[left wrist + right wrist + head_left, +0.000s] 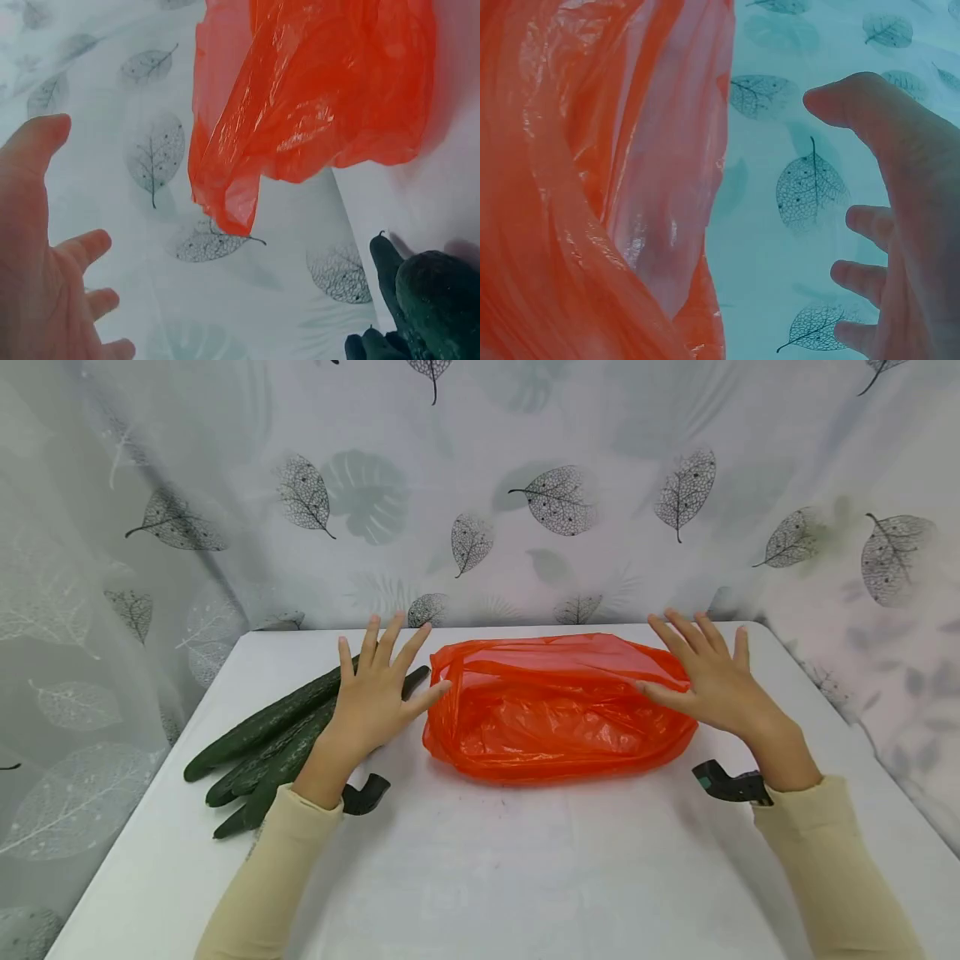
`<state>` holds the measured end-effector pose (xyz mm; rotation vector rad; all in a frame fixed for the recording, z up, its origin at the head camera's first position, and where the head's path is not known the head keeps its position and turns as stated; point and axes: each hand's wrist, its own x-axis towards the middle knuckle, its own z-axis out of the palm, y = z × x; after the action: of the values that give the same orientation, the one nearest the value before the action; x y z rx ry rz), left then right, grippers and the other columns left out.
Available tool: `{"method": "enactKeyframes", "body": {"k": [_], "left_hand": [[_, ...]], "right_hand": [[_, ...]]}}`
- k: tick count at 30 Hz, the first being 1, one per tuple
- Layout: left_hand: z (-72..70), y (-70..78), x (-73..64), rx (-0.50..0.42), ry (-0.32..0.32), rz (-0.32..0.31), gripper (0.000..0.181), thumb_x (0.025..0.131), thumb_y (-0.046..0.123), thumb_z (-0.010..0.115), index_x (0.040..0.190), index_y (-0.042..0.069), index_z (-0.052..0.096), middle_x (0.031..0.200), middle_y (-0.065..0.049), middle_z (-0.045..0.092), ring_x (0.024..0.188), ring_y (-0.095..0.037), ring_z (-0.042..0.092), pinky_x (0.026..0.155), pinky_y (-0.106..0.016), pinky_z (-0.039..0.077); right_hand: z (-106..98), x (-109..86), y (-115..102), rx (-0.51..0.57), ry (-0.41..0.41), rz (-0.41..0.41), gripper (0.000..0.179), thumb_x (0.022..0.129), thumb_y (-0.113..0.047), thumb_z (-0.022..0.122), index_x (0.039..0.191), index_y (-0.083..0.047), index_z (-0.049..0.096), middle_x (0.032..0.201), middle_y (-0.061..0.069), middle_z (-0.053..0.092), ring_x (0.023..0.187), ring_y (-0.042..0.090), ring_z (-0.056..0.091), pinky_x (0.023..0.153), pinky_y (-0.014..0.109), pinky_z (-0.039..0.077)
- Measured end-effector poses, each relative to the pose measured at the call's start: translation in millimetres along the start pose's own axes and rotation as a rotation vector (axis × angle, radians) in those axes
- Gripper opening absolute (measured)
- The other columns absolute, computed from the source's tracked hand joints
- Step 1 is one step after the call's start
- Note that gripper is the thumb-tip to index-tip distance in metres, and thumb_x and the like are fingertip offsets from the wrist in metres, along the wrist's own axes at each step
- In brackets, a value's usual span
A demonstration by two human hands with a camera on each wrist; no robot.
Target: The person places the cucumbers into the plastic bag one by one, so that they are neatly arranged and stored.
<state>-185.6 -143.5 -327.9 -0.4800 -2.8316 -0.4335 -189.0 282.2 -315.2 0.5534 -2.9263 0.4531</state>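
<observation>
Two hands are held over the white desk (487,868) with nothing in them: the left hand (372,702) and the right hand (708,689) both have the grip released, fingers spread. The wrist views show each hand apart from the red plastic bag (555,727), which lies between them toward the far edge, its film slack and creased, its mouth seemingly gaping upward and to the near side. On the left, several cucumbers (258,727) lie in a loose fan, partly crossing, their far ends passing behind the left hand in the head view.

The thin bag looks like the weak point: with only limp film to hold it up, a brush from either hand could fold the mouth closed or slide the whole bag toward the far edge. If just one layer were pinched, the opening might gather rather than widen. A cucumber's stem tip, seen in the left wrist view, could snag or pierce the film if pushed hard against it.

The cucumbers lean on one another near the left edge, so disturbing one could set its neighbours rolling, perhaps off that side. The left sleeve (273,868) passes close beside them and might nudge the near ends, while the black wrist camera (731,783) on the right could catch loose plastic if that arm reached in.
</observation>
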Motion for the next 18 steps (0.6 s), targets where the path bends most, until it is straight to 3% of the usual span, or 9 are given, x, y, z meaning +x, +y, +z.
{"method": "enactKeyframes", "body": {"k": [5,9,12,18], "left_hand": [[4.6,4.3,-0.8,-0.056,-0.008,-0.024,0.083,0.090,0.062,0.055,0.157,0.029,0.018,0.162,-0.019,0.007,0.149,-0.041,-0.001,0.116,-0.060,0.000],[9.4,8.5,-0.7,-0.079,-0.046,-0.050,0.084,0.090,0.061,0.055,0.157,0.027,0.018,0.160,-0.024,0.007,0.146,-0.045,0.011,0.116,-0.060,0.013],[13.5,10.9,-1.9,-0.081,-0.046,-0.048,0.082,0.091,0.059,0.056,0.157,0.025,0.020,0.161,-0.023,0.008,0.144,-0.045,0.020,0.113,-0.061,0.022],[19.9,10.2,-7.8,-0.075,-0.021,-0.028,0.079,0.091,0.055,0.058,0.156,0.023,0.025,0.160,-0.021,0.015,0.141,-0.043,0.029,0.107,-0.063,0.032]], "right_hand": [[4.9,-1.3,-0.4,0.033,0.025,-0.016,0.084,0.092,-0.041,0.063,0.157,-0.016,0.018,0.159,0.019,0.019,0.146,0.046,0.007,0.107,0.072,-0.010],[8.0,-5.5,2.8,0.060,0.063,-0.038,0.078,0.088,-0.028,0.070,0.152,-0.007,0.030,0.152,0.024,0.030,0.139,0.048,0.022,0.108,0.072,0.011],[10.6,-8.2,4.8,0.080,0.083,-0.057,0.069,0.087,-0.019,0.072,0.146,-0.002,0.039,0.146,0.026,0.036,0.133,0.049,0.031,0.101,0.072,0.029],[17.3,-14.3,4.9,0.131,0.107,-0.024,0.052,0.089,-0.013,0.070,0.136,0.000,0.050,0.138,0.029,0.038,0.124,0.050,0.033,0.084,0.070,0.044]]}}
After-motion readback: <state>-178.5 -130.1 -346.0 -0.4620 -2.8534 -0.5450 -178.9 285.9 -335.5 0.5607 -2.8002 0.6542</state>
